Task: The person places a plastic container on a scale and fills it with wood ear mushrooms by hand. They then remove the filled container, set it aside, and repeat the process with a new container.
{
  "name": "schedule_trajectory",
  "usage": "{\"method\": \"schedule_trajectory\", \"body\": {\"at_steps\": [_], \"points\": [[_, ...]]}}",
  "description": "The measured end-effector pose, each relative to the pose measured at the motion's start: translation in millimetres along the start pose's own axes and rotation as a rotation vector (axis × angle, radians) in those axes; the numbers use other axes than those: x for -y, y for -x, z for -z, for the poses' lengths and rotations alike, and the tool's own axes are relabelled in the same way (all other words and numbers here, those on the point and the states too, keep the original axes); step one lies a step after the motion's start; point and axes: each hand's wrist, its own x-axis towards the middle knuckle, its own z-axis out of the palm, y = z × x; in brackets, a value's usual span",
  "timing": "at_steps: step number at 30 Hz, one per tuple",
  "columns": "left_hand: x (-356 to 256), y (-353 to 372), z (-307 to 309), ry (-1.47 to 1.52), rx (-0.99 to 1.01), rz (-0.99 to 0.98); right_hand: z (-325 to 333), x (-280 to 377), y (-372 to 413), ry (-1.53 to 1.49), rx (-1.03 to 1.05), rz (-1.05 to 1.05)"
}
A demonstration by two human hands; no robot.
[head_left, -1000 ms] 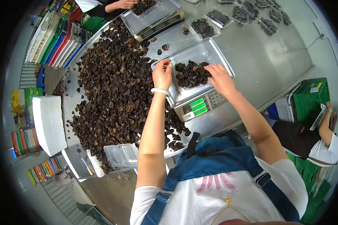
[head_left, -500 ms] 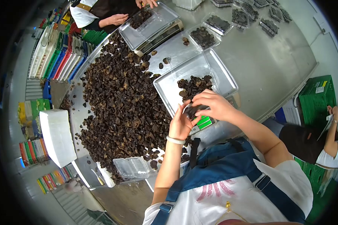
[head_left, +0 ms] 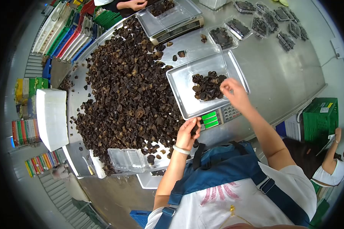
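Dark brown wood ear mushrooms [head_left: 207, 84] fill part of a clear plastic clamshell box on a metal tray [head_left: 178, 91], which rests on a scale [head_left: 224, 115] with green displays. My right hand [head_left: 236, 95] is over the right edge of the box, fingers curled together beside the mushrooms; what they hold, if anything, is hidden. Near the tray's lower corner, my left hand [head_left: 187, 134] is closed round a few dark wood ear pieces. Left of it spreads a big heap of loose wood ears [head_left: 130, 87].
Several filled clear boxes [head_left: 239, 28] stand at the back. Across the table, another person's hand [head_left: 137, 4] is near a second scale [head_left: 177, 32] with a tray. An opened plastic box [head_left: 128, 159] lies at the near edge. A white foam block [head_left: 51, 119] stands left; another person is at right.
My hands have moved apart: the left drew down to the tray's corner with wood ear pieces, the right shifted right over the box. The view has shifted slightly.
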Motion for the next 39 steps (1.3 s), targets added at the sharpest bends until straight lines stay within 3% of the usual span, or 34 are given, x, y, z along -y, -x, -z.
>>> {"method": "schedule_trajectory", "body": {"at_steps": [3, 8, 9, 10, 12, 13, 17, 19, 20, 25, 27, 29, 31, 33, 36, 37, 39], "points": [[4.0, 31.8, 23.1, -0.039, -0.012, -0.019, -9.8, 6.0, 25.0, 0.007, 0.079, 0.003], [58.6, 127.9, 169.1, -0.087, -0.681, -0.167, -19.9, -0.4, 39.0, -0.044, -0.002, -0.115], [73.8, 152.7, 198.5, -0.084, -0.856, -0.142, -20.8, -5.9, 41.2, -0.058, -0.034, -0.130], [96.6, 181.0, 242.9, -0.097, -0.907, -0.139, -19.1, -6.8, 41.3, -0.032, -0.019, -0.124], [136.3, 236.8, 326.5, -0.323, -1.144, -0.073, -15.7, -10.2, 39.5, 0.009, -0.048, -0.049], [149.6, 261.2, 353.1, -0.238, -1.233, -0.079, -12.7, -12.5, 38.8, 0.035, -0.065, -0.015], [159.5, 314.0, 381.1, -0.237, -1.378, -0.012, -6.3, -19.4, 34.9, 0.014, -0.133, -0.067], [147.3, 309.6, 377.9, -0.574, -1.396, -0.001, -4.7, -19.8, 36.5, 0.053, -0.157, -0.062], [142.6, 307.7, 375.4, -0.743, -1.396, 0.004, -2.5, -20.1, 38.7, 0.085, -0.159, -0.065], [39.9, 202.5, 243.0, -1.353, -1.101, -0.541, -2.6, -14.1, 41.7, 0.389, -0.218, 0.118], [-10.4, 159.1, 184.3, -2.057, -0.992, -0.904, -12.1, -0.4, 30.8, 0.427, -0.147, 0.183], [-44.5, 107.9, 146.7, -1.867, -0.963, -1.020, -23.4, 8.4, 15.6, 0.485, -0.016, 0.239], [-68.8, 39.3, 122.5, -1.480, -0.791, -1.018, -39.3, 5.3, -2.3, 0.527, 0.044, 0.346], [-79.8, -33.5, 71.4, -0.941, -0.606, -0.880, -61.1, -26.9, -17.3, 0.651, 0.142, 0.455], [-99.1, -114.7, -3.8, -0.683, -0.318, -0.613, -64.2, -28.6, -27.3, 0.631, 0.270, 0.365], [-102.0, -157.2, -0.5, -0.502, -0.181, -0.458, -59.7, -23.7, -29.6, 0.651, 0.318, 0.325], [-106.8, -186.3, -30.8, -0.272, -0.029, -0.285, -54.3, -22.7, -23.1, 0.565, 0.169, 0.428]]}}
